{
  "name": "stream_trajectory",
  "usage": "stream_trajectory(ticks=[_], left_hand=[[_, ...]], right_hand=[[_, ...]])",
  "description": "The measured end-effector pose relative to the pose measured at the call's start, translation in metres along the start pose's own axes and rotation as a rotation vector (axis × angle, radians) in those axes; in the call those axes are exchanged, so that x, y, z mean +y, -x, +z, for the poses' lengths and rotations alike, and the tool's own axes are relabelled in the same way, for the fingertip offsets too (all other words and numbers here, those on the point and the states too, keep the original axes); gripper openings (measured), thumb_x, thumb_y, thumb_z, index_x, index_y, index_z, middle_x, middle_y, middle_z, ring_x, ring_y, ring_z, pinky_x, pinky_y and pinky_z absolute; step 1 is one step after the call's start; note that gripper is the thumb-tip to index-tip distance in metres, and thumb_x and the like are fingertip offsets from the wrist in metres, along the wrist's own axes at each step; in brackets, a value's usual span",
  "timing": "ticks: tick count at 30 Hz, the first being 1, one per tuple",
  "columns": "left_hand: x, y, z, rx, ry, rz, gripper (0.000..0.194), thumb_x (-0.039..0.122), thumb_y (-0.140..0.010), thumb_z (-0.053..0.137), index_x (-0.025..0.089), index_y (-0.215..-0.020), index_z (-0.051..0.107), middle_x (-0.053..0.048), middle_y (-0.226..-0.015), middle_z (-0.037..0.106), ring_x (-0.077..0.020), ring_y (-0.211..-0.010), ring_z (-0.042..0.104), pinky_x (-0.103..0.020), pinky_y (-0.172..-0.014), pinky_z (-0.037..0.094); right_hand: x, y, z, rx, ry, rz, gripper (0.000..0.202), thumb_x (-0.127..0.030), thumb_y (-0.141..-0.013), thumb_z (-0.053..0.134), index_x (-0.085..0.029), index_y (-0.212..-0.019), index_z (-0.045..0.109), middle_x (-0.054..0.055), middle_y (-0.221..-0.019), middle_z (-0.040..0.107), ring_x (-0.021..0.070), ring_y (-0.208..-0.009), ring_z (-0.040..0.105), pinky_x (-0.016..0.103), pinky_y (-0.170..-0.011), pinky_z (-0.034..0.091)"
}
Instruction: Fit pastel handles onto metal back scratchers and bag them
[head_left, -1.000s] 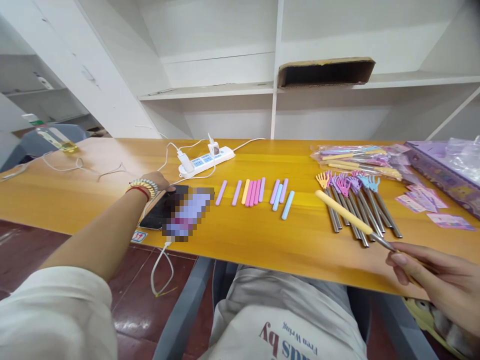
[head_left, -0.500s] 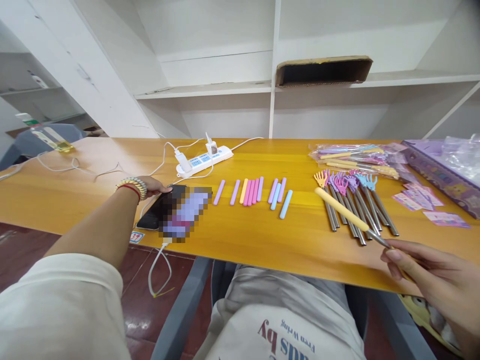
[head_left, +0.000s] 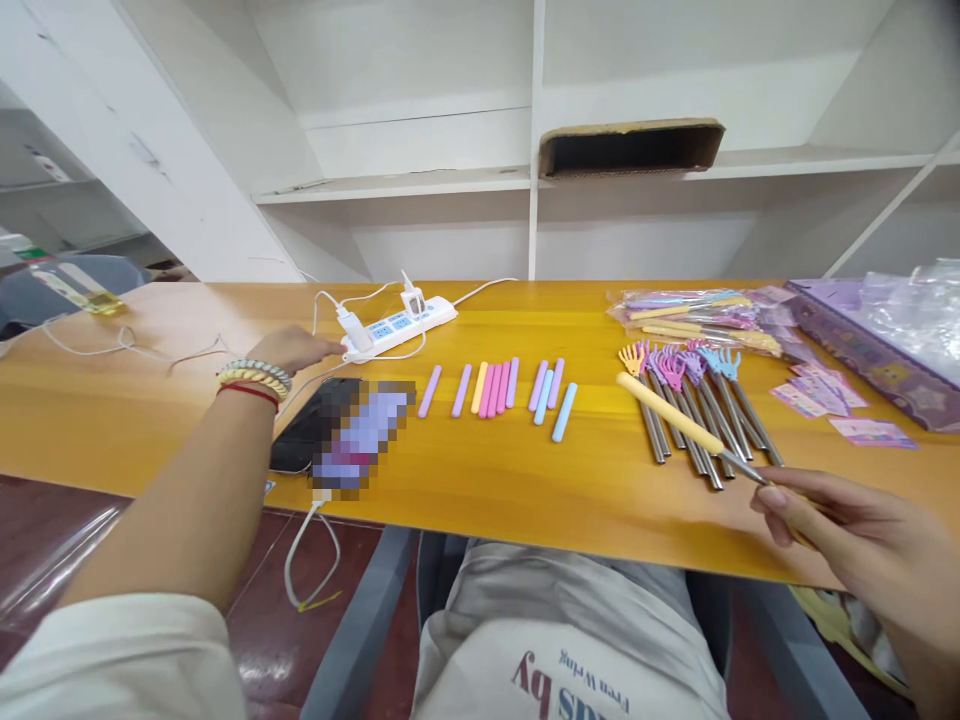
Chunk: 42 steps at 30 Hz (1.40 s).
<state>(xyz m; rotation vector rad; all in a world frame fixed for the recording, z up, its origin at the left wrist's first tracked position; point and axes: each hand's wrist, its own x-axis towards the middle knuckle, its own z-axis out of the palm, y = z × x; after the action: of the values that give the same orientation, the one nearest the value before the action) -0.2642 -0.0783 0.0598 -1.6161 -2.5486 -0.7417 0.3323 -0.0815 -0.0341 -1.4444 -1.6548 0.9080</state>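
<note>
My right hand [head_left: 844,535] is closed around the metal shaft of a back scratcher [head_left: 671,415], whose yellow handle points up and left over the table. Its far end is hidden by my fingers. My left hand [head_left: 300,348] reaches past the phones, fingers stretched toward the left end of a white power strip [head_left: 397,328]; whether they touch it I cannot tell. Below that hand lie a black phone [head_left: 304,435] and a blurred-out phone [head_left: 364,430] with a cable. Loose coloured handles [head_left: 491,390] lie mid-table. Metal shafts with claw heads [head_left: 686,400] sit in a pile.
Behind the pile are bagged back scratchers [head_left: 694,318]. Small printed cards [head_left: 821,390] and a purple box [head_left: 885,350] with clear plastic are at right. White cables [head_left: 120,345] trail left toward a bottle [head_left: 79,285]. Shelves hold a cardboard box [head_left: 630,148].
My left hand has left the black phone's top edge and moved up toward the power strip. My right hand keeps hold of the back scratcher. The view has shifted slightly.
</note>
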Motion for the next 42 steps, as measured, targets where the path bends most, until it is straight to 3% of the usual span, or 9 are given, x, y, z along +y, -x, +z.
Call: stream_trajectory(ticks=[1,3,5,7,11,15,19,35,42], left_hand=[[0.024,0.005,0.001,-0.020,-0.059,-0.094,0.054,0.066,-0.058,0.068,0.013,-0.051,0.056,0.003,-0.038,0.045,-0.0110,-0.050,0.040,-0.027,-0.058,0.039],[0.080,0.023,0.010,0.030,-0.001,-0.022,0.046,0.059,-0.068,0.065,0.013,-0.069,0.065,-0.001,-0.056,0.059,-0.0139,-0.060,0.049,-0.030,-0.066,0.042],[0.137,0.044,0.027,0.120,0.180,0.231,0.040,0.053,-0.076,0.059,0.015,-0.083,0.067,-0.003,-0.078,0.067,-0.0153,-0.073,0.056,-0.030,-0.073,0.044],[0.184,0.062,0.049,0.065,0.331,0.501,0.041,0.052,-0.079,0.054,0.016,-0.097,0.065,-0.006,-0.096,0.068,-0.0167,-0.085,0.059,-0.028,-0.075,0.045],[0.233,0.076,0.093,-0.165,0.361,0.710,0.039,0.054,-0.077,0.056,0.019,-0.090,0.069,-0.004,-0.085,0.069,-0.0161,-0.075,0.061,-0.026,-0.067,0.044],[0.236,0.073,0.121,-0.348,0.447,0.633,0.038,0.052,-0.080,0.053,0.019,-0.072,0.069,0.001,-0.051,0.061,-0.0108,-0.044,0.051,-0.024,-0.052,0.039],[0.230,0.076,0.135,-0.420,0.554,0.563,0.034,0.050,-0.076,0.058,0.019,-0.069,0.070,0.000,-0.047,0.060,-0.0105,-0.039,0.048,-0.023,-0.045,0.035],[0.228,0.081,0.143,-0.543,0.570,0.439,0.040,0.054,-0.074,0.057,0.016,-0.067,0.068,-0.001,-0.051,0.059,-0.0101,-0.039,0.048,-0.020,-0.039,0.033],[0.229,0.086,0.131,-0.284,0.204,0.700,0.041,0.051,-0.085,0.043,0.021,-0.072,0.067,-0.005,-0.073,0.068,-0.0192,-0.071,0.063,-0.025,-0.061,0.040]], right_hand=[[-0.004,-0.004,0.000,-0.016,0.010,-0.024,0.030,-0.053,-0.066,0.066,-0.029,-0.083,0.070,0.004,-0.056,0.059,0.0193,-0.051,0.053,0.033,-0.048,0.045],[-0.017,-0.018,0.002,-0.087,0.025,-0.079,0.031,-0.050,-0.069,0.067,-0.026,-0.088,0.069,0.005,-0.063,0.062,0.0176,-0.053,0.054,0.032,-0.051,0.046],[-0.037,-0.038,0.006,-0.201,0.007,-0.128,0.031,-0.046,-0.071,0.067,-0.022,-0.090,0.067,0.005,-0.067,0.063,0.0144,-0.052,0.053,0.029,-0.050,0.045],[-0.059,-0.063,0.014,-0.309,-0.026,-0.152,0.027,-0.042,-0.072,0.068,-0.019,-0.085,0.062,0.001,-0.059,0.059,0.0111,-0.047,0.050,0.024,-0.045,0.041],[-0.081,-0.115,0.030,-0.410,-0.219,-0.164,0.029,-0.036,-0.064,0.074,-0.015,-0.075,0.058,0.002,-0.063,0.062,0.0075,-0.044,0.049,0.021,-0.041,0.035],[-0.061,-0.144,0.044,-0.403,-0.448,-0.046,0.031,-0.032,-0.057,0.078,-0.014,-0.075,0.059,0.001,-0.059,0.061,0.0074,-0.043,0.050,0.018,-0.038,0.027],[-0.036,-0.147,0.057,-0.365,-0.527,-0.091,0.027,-0.031,-0.059,0.077,-0.014,-0.073,0.063,0.000,-0.057,0.059,0.0058,-0.040,0.044,0.020,-0.038,0.026],[-0.031,-0.142,0.064,-0.314,-0.393,-0.268,0.015,-0.027,-0.066,0.069,-0.014,-0.069,0.061,-0.004,-0.045,0.050,0.0073,-0.037,0.043,0.020,-0.038,0.028],[-0.039,-0.139,0.061,-0.316,-0.465,-0.183,0.019,-0.022,-0.064,0.067,-0.017,-0.079,0.057,-0.003,-0.066,0.057,0.0057,-0.043,0.047,0.019,-0.041,0.035]])
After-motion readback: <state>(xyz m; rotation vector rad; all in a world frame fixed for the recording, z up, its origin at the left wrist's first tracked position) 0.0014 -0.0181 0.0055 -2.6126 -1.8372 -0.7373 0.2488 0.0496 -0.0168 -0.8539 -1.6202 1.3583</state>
